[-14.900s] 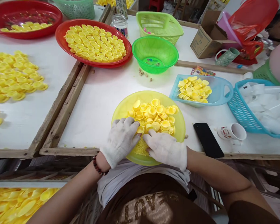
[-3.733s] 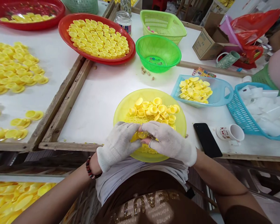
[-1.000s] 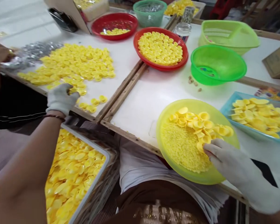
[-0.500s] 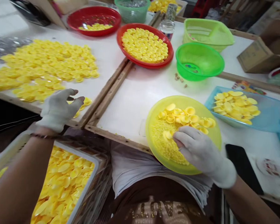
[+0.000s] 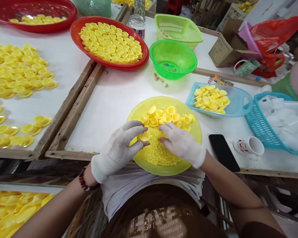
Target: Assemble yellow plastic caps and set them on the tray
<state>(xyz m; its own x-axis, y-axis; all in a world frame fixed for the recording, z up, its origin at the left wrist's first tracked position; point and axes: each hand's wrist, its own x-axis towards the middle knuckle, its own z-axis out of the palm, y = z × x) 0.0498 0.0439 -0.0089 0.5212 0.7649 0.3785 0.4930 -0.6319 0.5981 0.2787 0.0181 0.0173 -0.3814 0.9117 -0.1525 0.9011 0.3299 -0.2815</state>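
Observation:
My left hand [image 5: 124, 143], in a white fingerless-tip glove, holds a small yellow cup-shaped piece [image 5: 144, 136] between thumb and fingers at the left side of a yellow bowl [image 5: 196, 150]. Over the same bowl is my right hand [image 5: 182, 142], gloved too, its thumb and fingers apart with nothing visible between them. Fine yellow granules [image 5: 161, 153] cover the near part of the bowl. Several more yellow cup pieces [image 5: 167, 115] are heaped along its far side, partly behind my right fingers.
To the right stand a blue scoop-shaped tray [image 5: 238, 99] of yellow ovals, a black phone [image 5: 223, 152], a mug [image 5: 248, 146] and a blue basket [image 5: 270, 129]. Behind are a green bowl [image 5: 173, 59] and a red tray [image 5: 76, 36] of yellow pieces. A wooden ridge [image 5: 74, 105] runs at left.
My left hand has come from the left table section to the bowl and now holds a yellow cup piece. My right hand's fingers have parted from the piece they held. The view has swung right.

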